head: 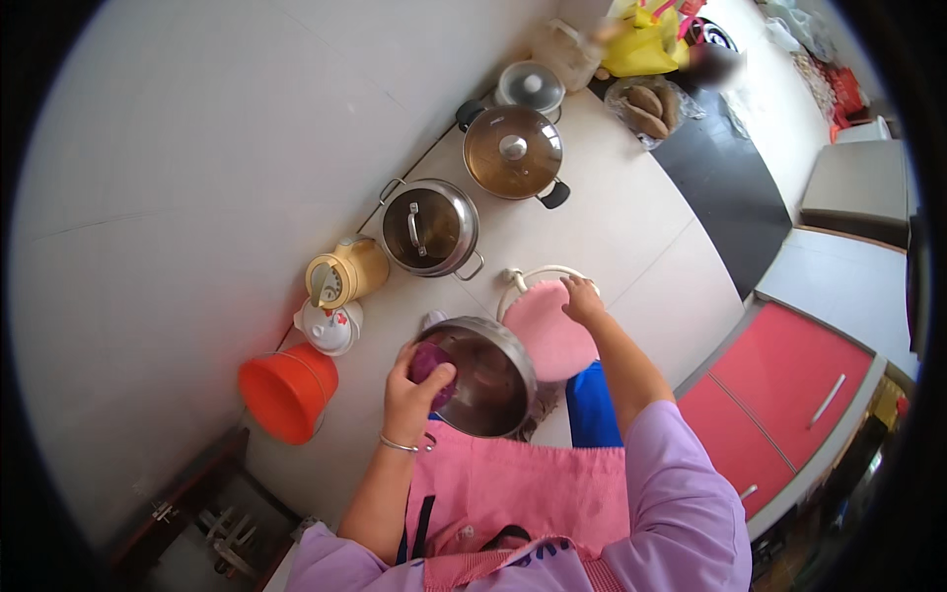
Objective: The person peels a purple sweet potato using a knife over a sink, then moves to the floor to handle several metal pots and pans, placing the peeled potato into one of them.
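Note:
My left hand (418, 385) grips a round purple object (433, 374), perhaps a dough ball, at the left rim of a stainless steel bowl (492, 377). The bowl is tilted, and some contents at its bottom are unclear. To the right, my right hand (582, 300) is over the upper right edge of a round pink cloth-covered seat or pad (551, 333) with a pale curved frame behind it. Its fingers are spread; whether they touch the pad is hard to tell. Something blue (592, 407) lies below the pad.
Along the wall stand an orange bucket (285, 392), a white lidded pot (331, 328), a yellow thermos jug (348, 271), a steel pot (430, 228) and a glass-lidded pan (513, 152). Farther back are a smaller lidded pot (530, 87), bagged sweet potatoes (646, 111) and a yellow bag (642, 44). Red cabinets (784, 399) are at right.

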Action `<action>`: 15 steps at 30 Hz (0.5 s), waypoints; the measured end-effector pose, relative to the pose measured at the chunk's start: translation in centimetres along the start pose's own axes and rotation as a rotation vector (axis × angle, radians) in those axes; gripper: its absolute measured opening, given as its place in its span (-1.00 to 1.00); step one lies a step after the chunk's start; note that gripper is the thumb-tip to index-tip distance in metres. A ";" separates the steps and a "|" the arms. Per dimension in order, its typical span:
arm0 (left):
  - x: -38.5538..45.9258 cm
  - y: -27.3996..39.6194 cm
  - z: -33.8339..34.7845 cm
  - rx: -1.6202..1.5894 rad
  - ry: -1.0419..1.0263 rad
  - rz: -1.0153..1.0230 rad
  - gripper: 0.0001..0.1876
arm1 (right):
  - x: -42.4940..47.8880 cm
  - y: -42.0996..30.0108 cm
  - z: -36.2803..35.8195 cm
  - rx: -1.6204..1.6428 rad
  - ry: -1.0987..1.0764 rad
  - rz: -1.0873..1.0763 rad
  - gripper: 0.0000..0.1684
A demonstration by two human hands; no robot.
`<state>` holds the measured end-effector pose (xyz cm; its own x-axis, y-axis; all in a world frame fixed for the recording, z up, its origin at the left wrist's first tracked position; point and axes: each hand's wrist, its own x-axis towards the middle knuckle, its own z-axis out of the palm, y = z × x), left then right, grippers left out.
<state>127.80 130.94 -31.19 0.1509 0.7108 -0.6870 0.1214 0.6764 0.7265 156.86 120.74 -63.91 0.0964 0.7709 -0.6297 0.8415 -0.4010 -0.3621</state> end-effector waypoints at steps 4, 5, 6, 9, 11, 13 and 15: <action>6.5 -4.5 1.5 0.211 -0.034 0.119 -0.55 | 5.8 0.9 5.4 -0.182 -0.096 0.077 -0.11; 7.4 -5.7 1.3 0.264 -0.029 0.136 -0.54 | 6.1 -0.7 3.8 -0.217 -0.205 0.072 -0.12; 8.2 -6.8 1.4 0.226 -0.032 0.102 -0.54 | 6.3 -1.6 3.0 -0.251 -0.308 0.083 -0.14; 10.2 -8.9 2.0 0.174 -0.060 0.038 -0.55 | 5.3 -2.4 8.0 -0.399 -0.456 -0.020 -0.38; 11.1 -9.7 2.3 0.208 -0.064 0.042 -0.55 | 4.1 -3.5 11.3 -0.423 -0.524 -0.103 -0.38; 12.0 -10.0 2.7 0.216 -0.094 0.042 -0.56 | 2.5 -4.7 14.7 -0.400 -0.572 -0.164 -0.38; 13.0 -10.8 2.6 0.218 -0.103 0.045 -0.57 | 1.5 -5.7 17.4 -0.378 -0.611 -0.218 -0.37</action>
<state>131.04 132.39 -47.89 0.2588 0.7086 -0.6565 0.3197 0.5785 0.7504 143.00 115.59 -74.78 -0.3133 0.3576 -0.8798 0.9435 0.0120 -0.3311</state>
